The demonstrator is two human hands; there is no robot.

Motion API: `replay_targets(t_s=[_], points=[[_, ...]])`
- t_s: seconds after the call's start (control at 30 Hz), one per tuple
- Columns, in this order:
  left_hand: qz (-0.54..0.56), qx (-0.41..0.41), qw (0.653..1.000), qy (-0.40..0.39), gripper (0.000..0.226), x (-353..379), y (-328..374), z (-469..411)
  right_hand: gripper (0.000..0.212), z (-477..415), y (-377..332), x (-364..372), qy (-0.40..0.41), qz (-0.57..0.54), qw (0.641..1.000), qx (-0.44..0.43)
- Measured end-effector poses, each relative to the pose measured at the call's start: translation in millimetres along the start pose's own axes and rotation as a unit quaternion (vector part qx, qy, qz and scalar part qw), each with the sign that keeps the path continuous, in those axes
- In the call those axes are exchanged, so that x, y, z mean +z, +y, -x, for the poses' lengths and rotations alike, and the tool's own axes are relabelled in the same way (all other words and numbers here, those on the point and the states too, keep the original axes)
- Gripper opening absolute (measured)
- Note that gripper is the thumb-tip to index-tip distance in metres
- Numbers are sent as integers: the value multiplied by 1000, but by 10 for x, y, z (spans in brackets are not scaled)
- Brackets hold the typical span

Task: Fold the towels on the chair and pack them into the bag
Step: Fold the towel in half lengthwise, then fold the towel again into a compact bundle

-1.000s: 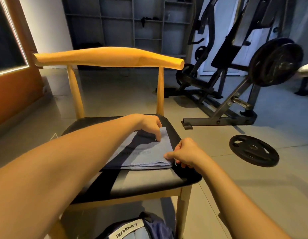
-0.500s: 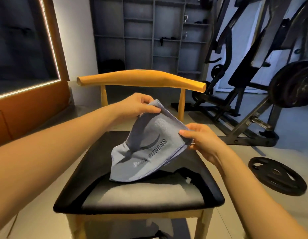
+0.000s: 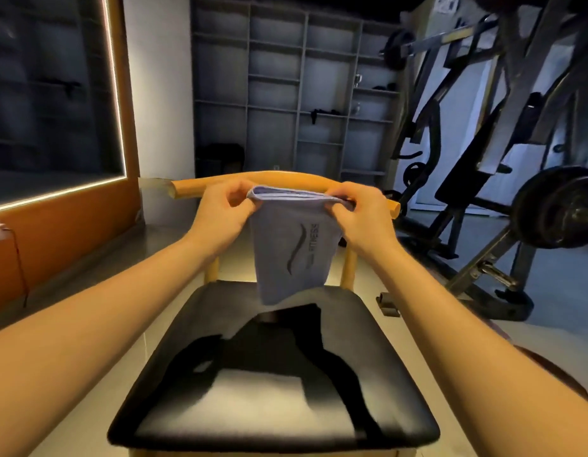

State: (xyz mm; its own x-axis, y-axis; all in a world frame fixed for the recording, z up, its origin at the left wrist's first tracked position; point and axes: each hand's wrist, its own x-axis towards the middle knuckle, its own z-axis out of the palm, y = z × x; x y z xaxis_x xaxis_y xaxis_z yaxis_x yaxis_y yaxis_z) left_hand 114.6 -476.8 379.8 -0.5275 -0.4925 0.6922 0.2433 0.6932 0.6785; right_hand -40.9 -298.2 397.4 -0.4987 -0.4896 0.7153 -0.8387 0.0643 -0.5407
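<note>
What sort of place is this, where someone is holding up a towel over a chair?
Most likely a gym: a steel weight machine stands on the right with a black weight plate loaded on it, and the grey towel is printed FITNESS.

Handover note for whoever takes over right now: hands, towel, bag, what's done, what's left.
The left hand pinches the towel at its top left corner, the right hand at the top right.
The towel hangs over the chair seat, layered at its top edge, so it is already folded.
The bag is out of view.
Left: pack the towel into the bag.
</note>
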Motion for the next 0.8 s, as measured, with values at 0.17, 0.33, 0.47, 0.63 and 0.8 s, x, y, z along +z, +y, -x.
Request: replay_targets(t_s=[0.17,0.33,0.47,0.63,0.8], points=[[-115,11,984,-132,19,-112,-313,1146,20,1164,370,43,-147,25,989,10],[-198,-74,931,-298,23,-51,-572,1839,9,2007,643,138,-305,47,946,96],[-215,-87,911,-341,12,-99,-609,1970,7,2165,672,142,-329,39,938,101],[-223,-79,913,-331,14,-123,-633,2092,9,2283,771,130,-349,19,932,99],[-223,-91,922,-302,13,-65,-637,2154,9,2291,817,113,-344,-11,930,129]])
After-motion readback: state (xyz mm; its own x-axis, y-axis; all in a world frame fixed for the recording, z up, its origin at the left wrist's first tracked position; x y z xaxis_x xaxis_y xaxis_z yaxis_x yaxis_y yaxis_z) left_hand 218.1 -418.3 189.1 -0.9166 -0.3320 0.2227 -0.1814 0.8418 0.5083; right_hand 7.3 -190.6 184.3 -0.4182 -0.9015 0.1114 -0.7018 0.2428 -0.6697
